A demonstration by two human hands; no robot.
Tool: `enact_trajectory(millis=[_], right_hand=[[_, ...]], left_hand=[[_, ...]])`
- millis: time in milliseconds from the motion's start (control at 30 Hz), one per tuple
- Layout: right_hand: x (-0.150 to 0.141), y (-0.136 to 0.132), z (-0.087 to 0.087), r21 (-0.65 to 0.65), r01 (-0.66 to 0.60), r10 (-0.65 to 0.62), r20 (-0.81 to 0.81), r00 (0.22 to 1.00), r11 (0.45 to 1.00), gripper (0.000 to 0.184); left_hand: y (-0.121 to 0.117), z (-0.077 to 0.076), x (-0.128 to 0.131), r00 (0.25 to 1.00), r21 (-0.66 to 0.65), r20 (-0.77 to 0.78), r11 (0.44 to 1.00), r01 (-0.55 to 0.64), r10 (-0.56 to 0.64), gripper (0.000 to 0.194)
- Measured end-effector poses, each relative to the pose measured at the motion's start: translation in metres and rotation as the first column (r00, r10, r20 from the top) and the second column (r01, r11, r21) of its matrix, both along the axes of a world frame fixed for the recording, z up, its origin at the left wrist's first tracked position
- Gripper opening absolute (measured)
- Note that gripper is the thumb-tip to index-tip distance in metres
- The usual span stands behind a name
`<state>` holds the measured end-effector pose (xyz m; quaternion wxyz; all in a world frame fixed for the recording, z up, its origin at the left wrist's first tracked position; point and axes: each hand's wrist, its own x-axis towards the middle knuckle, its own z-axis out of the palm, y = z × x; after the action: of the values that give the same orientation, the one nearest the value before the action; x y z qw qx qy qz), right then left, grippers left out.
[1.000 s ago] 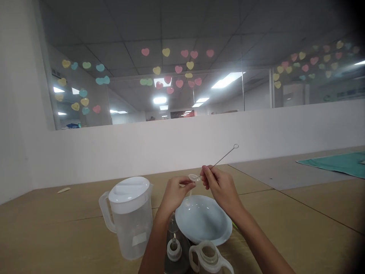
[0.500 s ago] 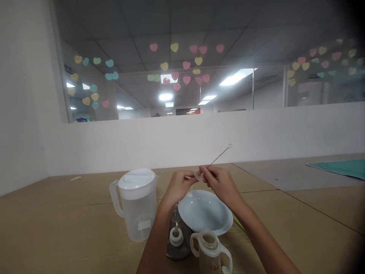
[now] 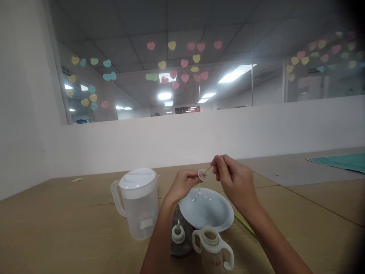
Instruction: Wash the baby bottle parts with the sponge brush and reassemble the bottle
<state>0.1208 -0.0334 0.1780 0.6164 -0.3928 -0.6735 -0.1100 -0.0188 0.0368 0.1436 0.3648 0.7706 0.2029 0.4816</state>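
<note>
My left hand (image 3: 182, 185) pinches a small clear round bottle part (image 3: 202, 174), with its cupped face toward me. A thin stem with a whitish tip hangs below it over the bowl. My right hand (image 3: 235, 180) grips a thin wire brush (image 3: 209, 169), whose lower end reaches into the part; the rest is hidden by the fingers. Beneath both hands sits a pale blue bowl (image 3: 209, 211). In front of it stands a clear two-handled baby bottle (image 3: 211, 247), uncapped, with red marks. A white bottle collar (image 3: 178, 235) rests on a dark tray (image 3: 182, 250) beside my left forearm.
A translucent pitcher (image 3: 139, 209) with a white lid stands left of my left arm. A yellow-green strip (image 3: 245, 224) lies right of the bowl. Teal cloth (image 3: 339, 161) lies at the far right. A white wall (image 3: 199, 140) with a window backs the table.
My right hand has moved right and slightly up from the part, and the brush's looped end no longer shows. My left hand turned the part's face toward me.
</note>
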Motion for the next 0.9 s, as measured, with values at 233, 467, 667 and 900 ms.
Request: enact_trajectory(millis=[233, 467, 667, 900], right_hand=[[-0.009, 0.028, -0.017, -0.047, 0.071, -0.059, 0.214, 0.975, 0.996, 0.036], [-0.009, 0.007, -0.009, -0.034, 0.009, -0.005, 0.12, 0.993, 0.999, 0.027], [-0.004, 0.014, -0.011, 0.109, 0.101, -0.117, 0.152, 0.981, 0.989, 0.028], [0.01, -0.027, 0.004, 0.349, 0.334, -0.3, -0.148, 0.942, 0.876, 0.024]], left_hand=[[-0.004, 0.003, 0.0, 0.988, -0.003, 0.15, 0.999, 0.033, -0.032, 0.03], [-0.008, 0.006, 0.001, 0.993, 0.001, 0.118, 1.0, -0.017, 0.017, 0.037], [-0.009, 0.004, 0.004, 0.991, 0.085, 0.097, 0.992, -0.097, 0.088, 0.031], [-0.008, -0.002, 0.017, 0.979, 0.248, 0.092, 0.948, -0.199, 0.182, 0.018]])
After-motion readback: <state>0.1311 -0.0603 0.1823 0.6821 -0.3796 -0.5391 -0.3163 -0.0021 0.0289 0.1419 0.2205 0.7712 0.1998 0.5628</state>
